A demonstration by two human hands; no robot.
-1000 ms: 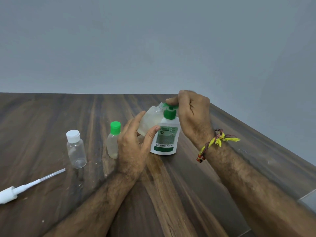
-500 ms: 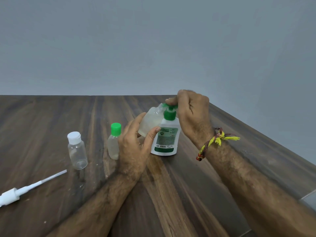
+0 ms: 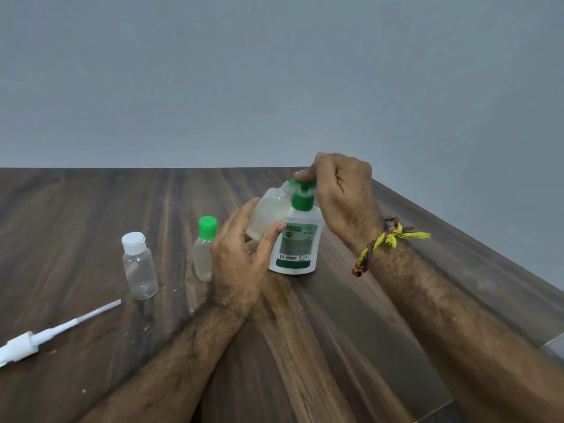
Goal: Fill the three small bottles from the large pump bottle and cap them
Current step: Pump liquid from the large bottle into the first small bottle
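Note:
The white pump bottle point(image 3: 297, 244) with a green pump head stands upright on the wooden table point(image 3: 335, 331). My right hand point(image 3: 341, 193) curls over the green pump head from above. My left hand point(image 3: 241, 254) grips a small translucent bottle point(image 3: 268, 215), tilted so its open neck meets the pump spout; it holds pale liquid. A small bottle with a green cap point(image 3: 204, 247) stands just left of my left hand. Further left stands a clear small bottle with a white cap point(image 3: 139, 265).
A white sprayer pump with a long clear dip tube point(image 3: 45, 335) lies on the table at the lower left. The table's right edge point(image 3: 488, 261) runs diagonally close behind my right forearm. A plain grey wall rises behind the table.
Both hands and all the bottles keep their positions. The view has shifted slightly, nothing else.

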